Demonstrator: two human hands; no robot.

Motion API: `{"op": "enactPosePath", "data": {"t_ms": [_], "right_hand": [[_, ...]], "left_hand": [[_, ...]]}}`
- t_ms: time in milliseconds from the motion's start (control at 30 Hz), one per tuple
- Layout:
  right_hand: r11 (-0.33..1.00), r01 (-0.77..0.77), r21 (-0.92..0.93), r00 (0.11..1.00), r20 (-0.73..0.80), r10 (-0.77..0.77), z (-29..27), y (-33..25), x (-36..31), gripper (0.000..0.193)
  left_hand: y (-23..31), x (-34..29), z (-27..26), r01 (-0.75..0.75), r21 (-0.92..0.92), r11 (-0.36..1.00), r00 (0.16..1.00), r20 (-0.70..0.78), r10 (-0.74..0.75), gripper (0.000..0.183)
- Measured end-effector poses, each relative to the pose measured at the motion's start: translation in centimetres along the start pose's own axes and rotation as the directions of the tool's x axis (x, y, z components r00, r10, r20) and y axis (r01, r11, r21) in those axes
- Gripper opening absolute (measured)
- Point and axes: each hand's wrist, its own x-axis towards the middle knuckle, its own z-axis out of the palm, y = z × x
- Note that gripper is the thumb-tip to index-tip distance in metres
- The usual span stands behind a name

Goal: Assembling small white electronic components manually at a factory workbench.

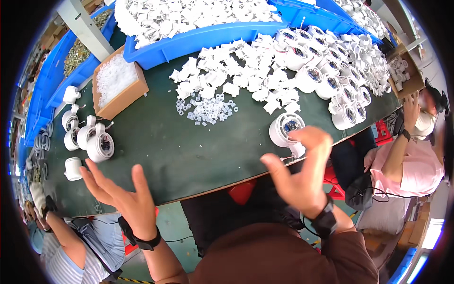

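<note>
My left hand (124,199) is open over the near left part of the table, its fingers and thumb spread and nothing in it. Close beyond its fingertips stand several white round camera-like housings (94,152) and a small white cylinder (73,169). My right hand (305,177) is also open, thumb and fingers wide apart, near the table's front edge. Just beyond it lies a single white round housing (275,132) with a blue circuit board inside and a white arm with a thin wire. The fingertips overlap this housing in the picture; I cannot tell whether they touch it.
Small clear plastic rings (210,110) and loose white plastic brackets (222,66) lie mid-table. More finished-looking housings (328,87) crowd the right. A blue bin (175,45) and a cardboard box (135,87) stand behind. People sit at both sides, one in a pink shirt (411,165).
</note>
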Motion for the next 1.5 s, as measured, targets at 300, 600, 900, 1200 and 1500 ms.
{"op": "enactPosePath", "data": {"t_ms": [300, 600, 900, 1200, 1500], "right_hand": [[0.893, -0.279, -0.354, 0.956, -0.017, 0.292, -1.0, 2.8, 0.3, 0.072], [0.929, 0.369, -0.006, 0.895, 0.27, -0.354, 0.9, -0.6, -0.2, 0.048], [0.76, -0.339, 0.554, 0.916, 0.377, 0.133, 2.5, -1.2, 0.8, 0.069], [0.41, -0.552, 0.726, 0.829, 0.529, 0.18, 5.5, -3.3, 1.6, 0.027], [0.387, -0.499, 0.775, 0.866, 0.467, 0.181, 6.5, -4.9, 1.7, 0.022]], "left_hand": [[4.3, -3.0, 0.3, -0.019, -0.166, 0.986, 0.964, 0.259, 0.062, 0.067], [8.5, -2.1, -0.5, 0.314, -0.705, 0.636, 0.753, 0.593, 0.286, 0.089], [6.3, -3.6, -0.3, 0.345, -0.738, 0.58, 0.817, 0.54, 0.201, 0.072], [5.9, -3.3, -0.3, 0.234, -0.809, 0.539, 0.88, 0.412, 0.238, 0.048], [5.9, -3.6, 0.0, 0.452, -0.808, 0.378, 0.877, 0.479, -0.025, 0.029]]}}
